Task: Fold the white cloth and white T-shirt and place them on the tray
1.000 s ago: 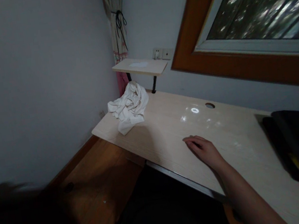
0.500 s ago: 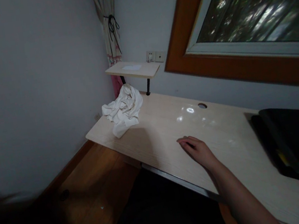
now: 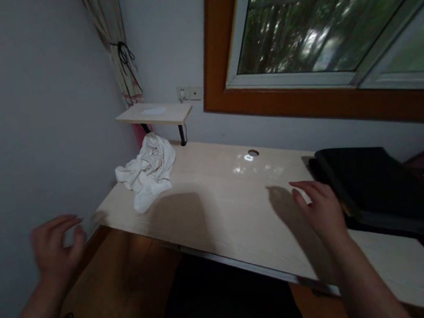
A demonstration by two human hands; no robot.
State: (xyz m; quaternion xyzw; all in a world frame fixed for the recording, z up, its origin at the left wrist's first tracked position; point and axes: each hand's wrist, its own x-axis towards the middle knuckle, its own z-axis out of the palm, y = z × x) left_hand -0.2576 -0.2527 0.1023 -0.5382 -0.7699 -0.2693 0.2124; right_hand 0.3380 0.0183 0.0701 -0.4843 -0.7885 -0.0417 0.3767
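Note:
My left hand [image 3: 59, 244] is raised off the desk's left end, thumb and fingers apart, holding nothing. Over the right part of the light wood desk [image 3: 221, 200] hovers my right hand [image 3: 318, 206], its thumb apart from the fingers and nothing between them; its shadow falls on the desktop. A crumpled white cloth [image 3: 150, 170], perhaps a garment, lies at the desk's back left corner, apart from both hands. Nearest to my right hand is a flat black case or bag [image 3: 372, 178] on the desk's right side.
A small raised shelf [image 3: 166, 114] with a white paper [image 3: 154, 111] on it stands at the back left. Behind it hangs a tied curtain [image 3: 119, 61]. A round cable hole [image 3: 253, 152] is near the desk's back edge. The window frame [image 3: 212, 75] is above.
My left hand has come into view at the left. My right hand has lifted from the desktop, its fingers opening. The view has turned to the right; the cloth lies as before.

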